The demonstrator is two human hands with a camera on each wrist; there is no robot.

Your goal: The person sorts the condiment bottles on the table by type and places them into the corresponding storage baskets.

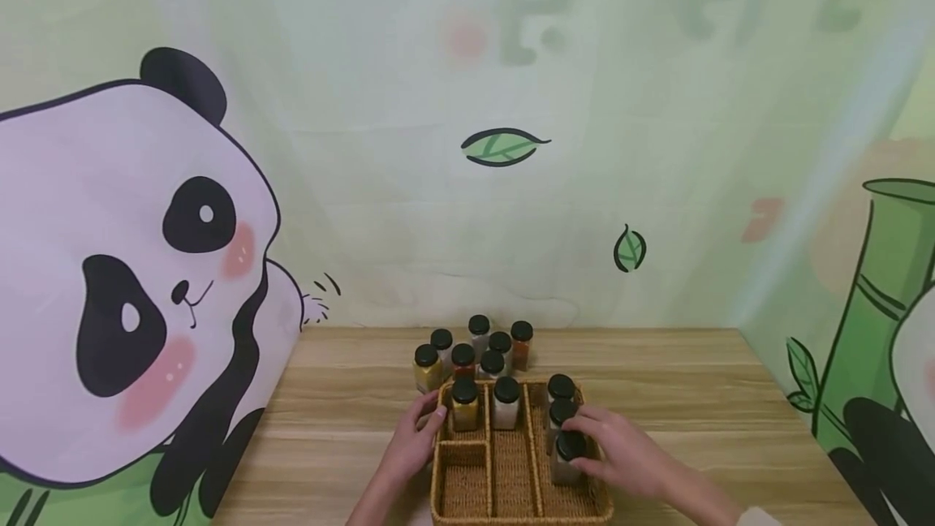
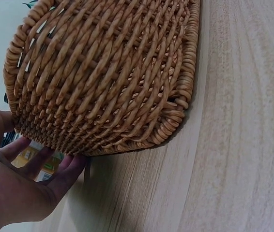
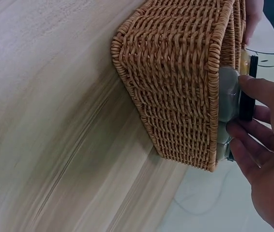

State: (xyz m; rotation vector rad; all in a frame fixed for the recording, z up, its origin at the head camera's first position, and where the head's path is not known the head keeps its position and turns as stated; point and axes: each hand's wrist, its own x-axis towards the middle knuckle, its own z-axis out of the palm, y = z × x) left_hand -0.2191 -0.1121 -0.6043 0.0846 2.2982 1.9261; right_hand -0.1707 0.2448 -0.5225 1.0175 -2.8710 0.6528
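Note:
A woven basket (image 1: 522, 520) with dividers stands on the wooden table. My left hand (image 1: 411, 445) holds its left side near the far corner, thumb at the rim and fingers against the outer wicker wall (image 2: 103, 72). With thumb and fingers, my right hand (image 1: 621, 453) pinches a black-lidded spice jar (image 1: 566, 471) with greyish contents, upright in the right compartment. In the right wrist view the jar's clear body (image 3: 229, 94) rises above the rim. Two similar jars stand behind it in a row. The far-left compartment has a yellow spice jar (image 1: 465, 414), the middle one a white-filled jar (image 1: 506, 412).
Behind the basket, close to the back wall, several more black-lidded jars stand in a cluster, among them a yellow jar (image 1: 427, 372) and a red-brown jar (image 1: 522, 351). A panda-print cloth (image 1: 365, 144) hangs around the table (image 1: 679, 396).

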